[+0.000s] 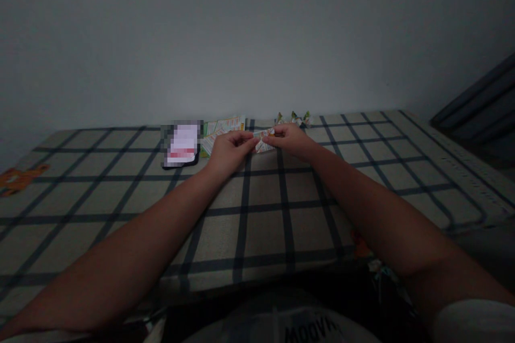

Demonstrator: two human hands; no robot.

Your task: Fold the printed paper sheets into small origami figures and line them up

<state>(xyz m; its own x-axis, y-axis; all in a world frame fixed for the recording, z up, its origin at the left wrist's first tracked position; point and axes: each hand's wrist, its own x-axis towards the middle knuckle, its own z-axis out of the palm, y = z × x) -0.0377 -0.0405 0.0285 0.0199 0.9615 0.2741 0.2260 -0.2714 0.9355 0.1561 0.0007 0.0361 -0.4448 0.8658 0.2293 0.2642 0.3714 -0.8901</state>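
Fingers (243, 134) of both hands pinch a small piece of printed paper (264, 146) near the centre of the view, seen from the person's own head. The left hand (226, 151) grips its left end and the right hand (295, 142) its right end, with each thumb on the near side. The paper is pale, with orange patches and fine lettering too small to read. It is held above a worktop covered by a checked cloth (261, 230), light with dark lines, close to its far edge.

Just behind the left hand lie printed sheets (223, 124), white, green and yellow, overlapping one another; the hand hides part of them. Immediately left of the sheets is a phone (183, 144) with a lit screen, its picture blurred into blocks. Behind the right hand, along the far edge, sit a few small crumpled or folded pieces (300, 118), green, yellow and white; their exact shape is hard to make out.

A plain grey wall (257, 37) rises behind the worktop. An orange figure (20, 179) marks the cloth at far left. Both forearms reach in from the bottom corners, the right one from a pale sleeve (475, 321). The light is dim.
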